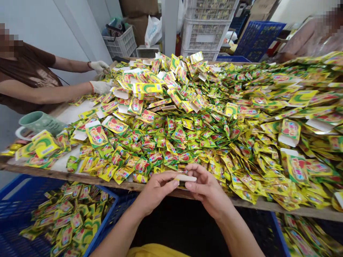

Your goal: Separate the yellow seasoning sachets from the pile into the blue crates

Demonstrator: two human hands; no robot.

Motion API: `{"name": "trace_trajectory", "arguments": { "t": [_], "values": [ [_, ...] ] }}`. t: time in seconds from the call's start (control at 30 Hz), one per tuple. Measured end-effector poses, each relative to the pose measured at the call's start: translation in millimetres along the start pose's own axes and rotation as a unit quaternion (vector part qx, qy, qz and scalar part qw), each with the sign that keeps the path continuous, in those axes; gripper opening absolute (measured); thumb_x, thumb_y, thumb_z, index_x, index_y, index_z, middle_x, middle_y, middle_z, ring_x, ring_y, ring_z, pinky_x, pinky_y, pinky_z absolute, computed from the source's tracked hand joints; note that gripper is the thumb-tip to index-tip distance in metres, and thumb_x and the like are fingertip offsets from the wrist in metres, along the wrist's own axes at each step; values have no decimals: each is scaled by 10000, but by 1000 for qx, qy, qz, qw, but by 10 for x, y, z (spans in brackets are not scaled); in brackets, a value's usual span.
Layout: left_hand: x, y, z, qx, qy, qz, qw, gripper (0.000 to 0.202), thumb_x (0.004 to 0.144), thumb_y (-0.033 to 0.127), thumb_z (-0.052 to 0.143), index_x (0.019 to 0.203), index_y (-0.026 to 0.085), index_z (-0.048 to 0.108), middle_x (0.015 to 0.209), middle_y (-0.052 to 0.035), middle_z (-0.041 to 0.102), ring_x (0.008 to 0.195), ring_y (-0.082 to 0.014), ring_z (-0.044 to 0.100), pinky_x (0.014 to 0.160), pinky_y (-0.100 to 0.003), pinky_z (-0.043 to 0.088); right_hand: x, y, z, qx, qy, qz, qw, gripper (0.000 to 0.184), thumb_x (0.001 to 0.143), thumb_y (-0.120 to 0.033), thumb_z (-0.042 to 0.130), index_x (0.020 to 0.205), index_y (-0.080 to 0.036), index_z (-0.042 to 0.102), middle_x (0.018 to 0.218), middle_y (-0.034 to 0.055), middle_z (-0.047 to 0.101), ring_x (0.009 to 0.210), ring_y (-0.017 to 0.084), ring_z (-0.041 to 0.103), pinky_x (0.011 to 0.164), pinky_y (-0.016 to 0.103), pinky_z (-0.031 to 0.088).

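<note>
My left hand [155, 190] and my right hand [205, 187] meet at the near edge of the wooden table [268, 204]. Together they pinch a small flat white card packet [185, 177], seen edge-on, fingers closed on it from both ends. Just beyond my hands lies a deep heap of yellow-green candy sachets [171, 142], which covers most of the tabletop. Flat yellow-green card packets [97, 134] lie scattered on top of the heap.
A green mug [40, 123] stands at the table's left end. Blue crates with filled packets sit under the table at left [66, 217] and right [305, 235]. A person's white-gloved hands [100, 85] work at far left; another person sits at far right. White baskets [206, 28] are stacked behind.
</note>
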State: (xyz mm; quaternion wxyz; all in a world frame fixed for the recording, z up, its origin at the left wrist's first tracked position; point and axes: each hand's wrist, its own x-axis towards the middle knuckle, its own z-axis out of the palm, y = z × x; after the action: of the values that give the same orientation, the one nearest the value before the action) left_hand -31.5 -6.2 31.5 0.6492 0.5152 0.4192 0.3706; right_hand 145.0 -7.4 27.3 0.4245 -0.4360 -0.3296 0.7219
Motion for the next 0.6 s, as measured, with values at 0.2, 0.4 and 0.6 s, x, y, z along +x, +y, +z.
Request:
{"name": "trace_trajectory", "arguments": {
  "t": [0.2, 0.4, 0.6],
  "values": [
    [38, -28, -4, -69, 153, 14, 986, 110, 796, 185, 651, 880, 202, 721, 861, 6, 728, 838, -140, 647, 788, -211, 479, 38, -19, 140, -86, 29, -116, 989, 184, 767, -303, 710, 932, -232, 750, 845, 26, 575, 563, 69, 473, 443, 189, 420],
    [64, -134, -95, 29, 175, 76, 981, 199, 795, 246, 684, 984, 231, 744, 1019, -25, 743, 965, -174, 659, 891, -242, 489, 102, -48, 171, -101, 45, -133, 985, 188, 757, -347, 723, 897, -228, 760, 800, 24, 603, 615, 111, 565, 540, 253, 544],
    [127, -133, -69, 91, 183, 133, 970, 192, 825, 242, 656, 1004, 214, 719, 940, -34, 734, 853, -165, 673, 800, -262, 528, 122, 4, 191, -119, 70, -166, 976, 161, 724, -333, 753, 846, -227, 755, 797, 14, 568, 602, 111, 567, 512, 262, 577]
  ]
}}
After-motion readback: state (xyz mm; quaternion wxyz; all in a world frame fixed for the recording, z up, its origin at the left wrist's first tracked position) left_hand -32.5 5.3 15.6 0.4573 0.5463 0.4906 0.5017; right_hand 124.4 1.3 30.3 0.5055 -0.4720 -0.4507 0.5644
